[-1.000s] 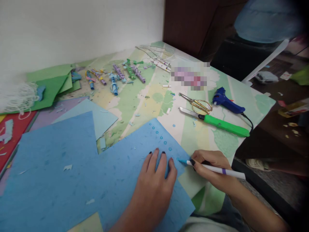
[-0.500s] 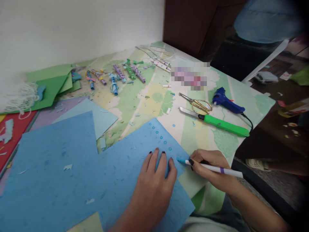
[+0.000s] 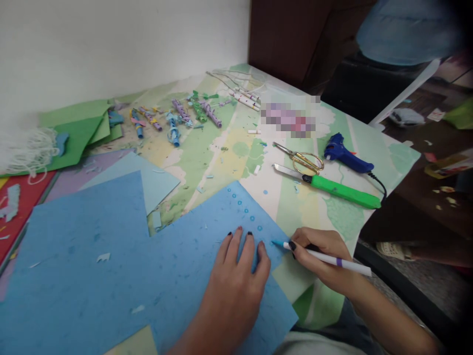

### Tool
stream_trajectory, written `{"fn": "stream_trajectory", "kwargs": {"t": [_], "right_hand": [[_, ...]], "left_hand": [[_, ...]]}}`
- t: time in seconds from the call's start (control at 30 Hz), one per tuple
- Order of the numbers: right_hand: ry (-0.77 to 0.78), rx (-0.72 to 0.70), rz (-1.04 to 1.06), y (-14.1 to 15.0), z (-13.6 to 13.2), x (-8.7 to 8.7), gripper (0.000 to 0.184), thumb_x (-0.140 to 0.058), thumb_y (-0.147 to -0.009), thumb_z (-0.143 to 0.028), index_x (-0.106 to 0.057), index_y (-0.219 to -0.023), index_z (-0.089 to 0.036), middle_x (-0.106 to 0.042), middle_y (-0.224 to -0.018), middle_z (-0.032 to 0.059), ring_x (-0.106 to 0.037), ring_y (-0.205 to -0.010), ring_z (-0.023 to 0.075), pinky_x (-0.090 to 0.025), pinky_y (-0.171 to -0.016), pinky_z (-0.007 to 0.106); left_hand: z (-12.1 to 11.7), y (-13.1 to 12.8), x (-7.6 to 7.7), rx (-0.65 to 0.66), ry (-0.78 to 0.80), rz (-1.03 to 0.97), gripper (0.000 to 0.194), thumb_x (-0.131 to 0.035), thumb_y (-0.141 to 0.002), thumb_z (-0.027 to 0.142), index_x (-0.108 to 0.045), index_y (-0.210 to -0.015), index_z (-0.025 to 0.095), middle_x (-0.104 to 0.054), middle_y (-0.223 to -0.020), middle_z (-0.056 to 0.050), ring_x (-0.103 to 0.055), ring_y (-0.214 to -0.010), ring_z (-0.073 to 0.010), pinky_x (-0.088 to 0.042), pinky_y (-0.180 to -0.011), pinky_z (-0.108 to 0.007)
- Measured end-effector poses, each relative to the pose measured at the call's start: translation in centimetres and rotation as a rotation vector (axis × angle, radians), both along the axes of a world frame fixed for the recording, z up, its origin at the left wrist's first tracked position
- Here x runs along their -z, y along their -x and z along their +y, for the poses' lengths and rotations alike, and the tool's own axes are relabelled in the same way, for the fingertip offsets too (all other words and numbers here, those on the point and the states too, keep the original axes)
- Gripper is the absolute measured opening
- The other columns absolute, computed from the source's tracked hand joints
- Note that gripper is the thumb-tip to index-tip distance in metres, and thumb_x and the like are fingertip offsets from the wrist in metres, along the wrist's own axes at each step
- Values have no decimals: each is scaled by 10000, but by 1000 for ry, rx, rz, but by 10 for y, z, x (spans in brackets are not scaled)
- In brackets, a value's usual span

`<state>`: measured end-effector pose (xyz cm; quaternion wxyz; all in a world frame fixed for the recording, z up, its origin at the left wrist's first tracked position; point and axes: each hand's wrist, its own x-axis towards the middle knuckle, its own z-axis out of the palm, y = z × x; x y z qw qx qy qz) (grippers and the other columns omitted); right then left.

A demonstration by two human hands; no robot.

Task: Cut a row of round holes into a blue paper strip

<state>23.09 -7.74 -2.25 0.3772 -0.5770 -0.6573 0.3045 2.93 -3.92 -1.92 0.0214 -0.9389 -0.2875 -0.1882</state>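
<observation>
My left hand [image 3: 238, 281] lies flat on a large blue sheet of paper [image 3: 111, 286], its fingers spread. Just to its right, my right hand [image 3: 321, 256] is closed around a white marker [image 3: 347, 265] with a purple band. The marker's blue tip points down at the sheet beside my left fingertips; whether it touches the paper is hard to tell. A row of several small blue rings [image 3: 252, 218] runs along the sheet's right edge, from the far corner down toward the tip.
Gold-handled scissors [image 3: 306, 160], a green-handled cutter [image 3: 343, 191] and a blue glue gun [image 3: 347, 155] lie to the right. Several wrapped paper rolls [image 3: 173, 130] and markers [image 3: 244, 101] are farther back. Green sheets [image 3: 74, 140] and white string [image 3: 29, 153] sit at left.
The marker tip has shifted very slightly at the same spot on the sheet. Both hands stay in practically the same place, and the view has moved a little.
</observation>
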Motion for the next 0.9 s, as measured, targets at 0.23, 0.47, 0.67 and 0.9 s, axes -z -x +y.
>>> {"fn": "stream_trajectory", "kwargs": {"t": [0.23, 0.47, 0.67, 0.9], "right_hand": [[3, -12, 6, -2, -1, 0, 253, -464, -822, -148, -402, -579, -185, -532, -601, 7, -447, -541, 101, -317, -520, 255], [9, -19, 16, -1, -2, 0, 229, -486, -834, -155, -454, -608, -179, -553, -602, 5, -490, -550, 103, -349, -526, 247], [27, 53, 67, 0, -2, 1, 253, -494, -848, -204, -474, -597, -177, -560, -606, 10, -477, -533, 102, -351, -510, 247], [-9, 32, 13, 2, -1, 0, 239, -485, -840, -175, -472, -601, -175, -558, -607, 11, -465, -532, 98, -341, -514, 247]], "left_hand": [[0, 0, 0, 4, -5, -12, 347, -383, -808, 47, -641, -1041, 64, -612, -1054, -200, -531, -1079, -395, -512, -827, -541], [0, 0, 0, 0, -2, -2, 350, -374, -820, 54, -636, -1051, 71, -608, -1064, -193, -527, -1085, -389, -509, -835, -539], [0, 0, 0, 0, -6, -4, 355, -366, -822, 55, -638, -1050, 75, -610, -1060, -190, -529, -1082, -387, -511, -831, -539], [0, -1, 0, 1, 4, 3, 353, -378, -817, 51, -632, -1060, 68, -602, -1075, -197, -519, -1093, -391, -503, -842, -543]]}}
